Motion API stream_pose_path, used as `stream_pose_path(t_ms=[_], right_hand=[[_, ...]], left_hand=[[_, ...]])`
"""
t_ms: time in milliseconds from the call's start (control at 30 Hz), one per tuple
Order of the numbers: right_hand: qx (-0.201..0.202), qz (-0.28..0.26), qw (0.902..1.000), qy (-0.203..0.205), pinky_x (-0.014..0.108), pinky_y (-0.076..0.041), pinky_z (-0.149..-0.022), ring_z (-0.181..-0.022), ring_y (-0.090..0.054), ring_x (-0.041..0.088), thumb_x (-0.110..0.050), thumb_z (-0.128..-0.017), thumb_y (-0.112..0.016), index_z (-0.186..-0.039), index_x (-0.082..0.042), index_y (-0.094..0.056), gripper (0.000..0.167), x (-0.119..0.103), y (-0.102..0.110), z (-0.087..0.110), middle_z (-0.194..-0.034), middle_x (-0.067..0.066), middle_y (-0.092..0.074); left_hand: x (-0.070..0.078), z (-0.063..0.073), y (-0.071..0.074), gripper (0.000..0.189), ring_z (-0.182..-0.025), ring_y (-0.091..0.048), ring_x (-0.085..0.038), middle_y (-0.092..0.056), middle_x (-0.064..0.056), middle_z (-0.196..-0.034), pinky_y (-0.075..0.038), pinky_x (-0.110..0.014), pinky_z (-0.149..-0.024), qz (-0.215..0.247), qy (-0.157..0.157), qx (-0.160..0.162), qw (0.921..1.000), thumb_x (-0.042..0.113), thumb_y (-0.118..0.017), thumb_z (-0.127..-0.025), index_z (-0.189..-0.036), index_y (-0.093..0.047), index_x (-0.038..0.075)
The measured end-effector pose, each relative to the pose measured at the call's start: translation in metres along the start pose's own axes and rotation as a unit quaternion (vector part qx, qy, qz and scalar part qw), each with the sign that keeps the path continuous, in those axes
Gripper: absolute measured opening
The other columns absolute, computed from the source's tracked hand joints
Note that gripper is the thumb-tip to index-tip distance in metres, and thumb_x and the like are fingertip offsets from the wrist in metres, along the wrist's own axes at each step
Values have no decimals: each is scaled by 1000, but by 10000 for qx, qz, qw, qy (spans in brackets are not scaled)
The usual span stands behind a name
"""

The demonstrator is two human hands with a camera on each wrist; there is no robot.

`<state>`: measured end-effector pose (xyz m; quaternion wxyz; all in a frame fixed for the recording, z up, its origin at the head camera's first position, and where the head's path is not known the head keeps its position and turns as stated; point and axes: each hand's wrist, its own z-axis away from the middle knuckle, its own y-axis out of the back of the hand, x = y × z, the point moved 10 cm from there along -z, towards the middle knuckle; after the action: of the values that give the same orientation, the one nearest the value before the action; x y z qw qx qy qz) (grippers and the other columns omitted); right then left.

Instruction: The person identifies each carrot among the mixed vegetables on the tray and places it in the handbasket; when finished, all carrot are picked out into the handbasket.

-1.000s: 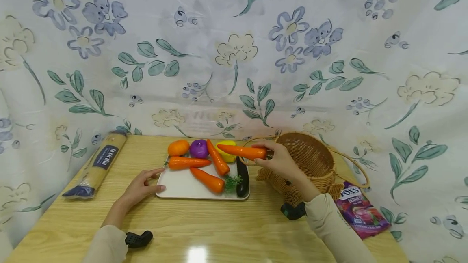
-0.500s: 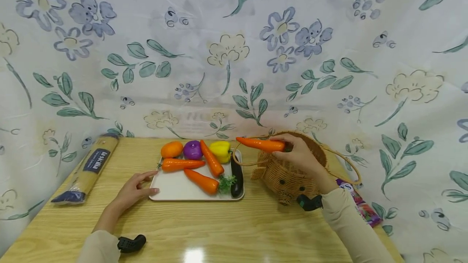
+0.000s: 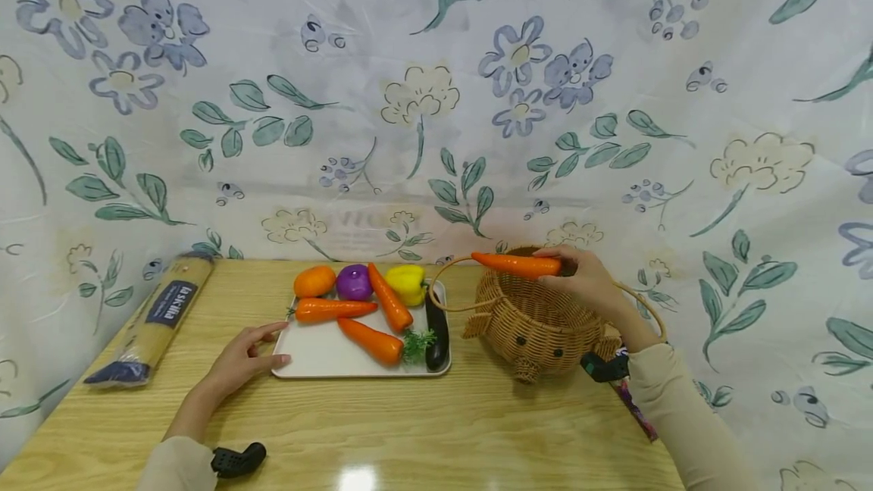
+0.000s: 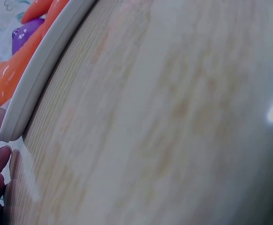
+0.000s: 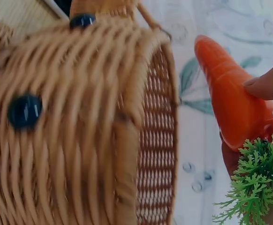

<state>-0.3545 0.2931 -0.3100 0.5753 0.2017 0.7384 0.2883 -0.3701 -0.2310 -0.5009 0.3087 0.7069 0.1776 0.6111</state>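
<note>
My right hand (image 3: pixel 583 275) grips a toy carrot (image 3: pixel 518 265) near its leafy end, holding it over the mouth of a pig-faced wicker basket (image 3: pixel 539 332). The right wrist view shows my thumb along the carrot (image 5: pixel 239 98), green fronds (image 5: pixel 258 183) below it, and the basket's rim (image 5: pixel 132 117) beside it. My left hand (image 3: pixel 242 358) touches the left side of a white tray (image 3: pixel 320 358), thumb over the rim. On the tray lie three more carrots (image 3: pixel 371 339), an orange round one (image 3: pixel 314 281), a purple onion (image 3: pixel 355 282), a yellow pepper (image 3: pixel 407 284) and an eggplant (image 3: pixel 436 332).
A pack of spaghetti (image 3: pixel 160 317) lies at the table's left. A purple snack bag (image 3: pixel 636 411) is mostly hidden behind the basket and right sleeve. The basket's looped handle (image 3: pixel 443 305) reaches toward the tray. A floral cloth (image 3: pixel 409 135) hangs along the back.
My right hand has carried the carrot rightward from above the tray's right end to over the basket. My left hand stays at the tray's edge. The view has shifted slightly.
</note>
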Motion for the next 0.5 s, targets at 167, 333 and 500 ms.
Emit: stream_pose_path(t_ms=[167,333,500], right_hand=[[110,254,9996,-103,28,-48,-65,-87,-58,24,-11,-89,-70,-129,-1,-63,42,8,22,1,-121,26,-60],[-17,326,9991,-257,28,-50,-64,-88,-60,23,-12,-90,-70,-131,0,-61,44,16,36,1,-121,27,-60],[-257,456,9979,-386,29,-51,-70,-94,-57,26,-13,-90,-69,-133,1,-59,46,24,41,-3,-120,26,-59]], left_hand=[[1,1,1,65,-78,-36,-19,-56,-20,-120,-30,-30,-66,-31,-13,6,10000,31,-75,-88,-144,-51,8],[3,0,1,65,-78,-36,-18,-56,-20,-119,-30,-30,-66,-2,-50,29,10000,30,-75,-88,-144,-51,7],[3,1,0,65,-78,-36,-18,-56,-19,-119,-29,-30,-66,-22,-9,13,10000,30,-75,-88,-144,-51,7]])
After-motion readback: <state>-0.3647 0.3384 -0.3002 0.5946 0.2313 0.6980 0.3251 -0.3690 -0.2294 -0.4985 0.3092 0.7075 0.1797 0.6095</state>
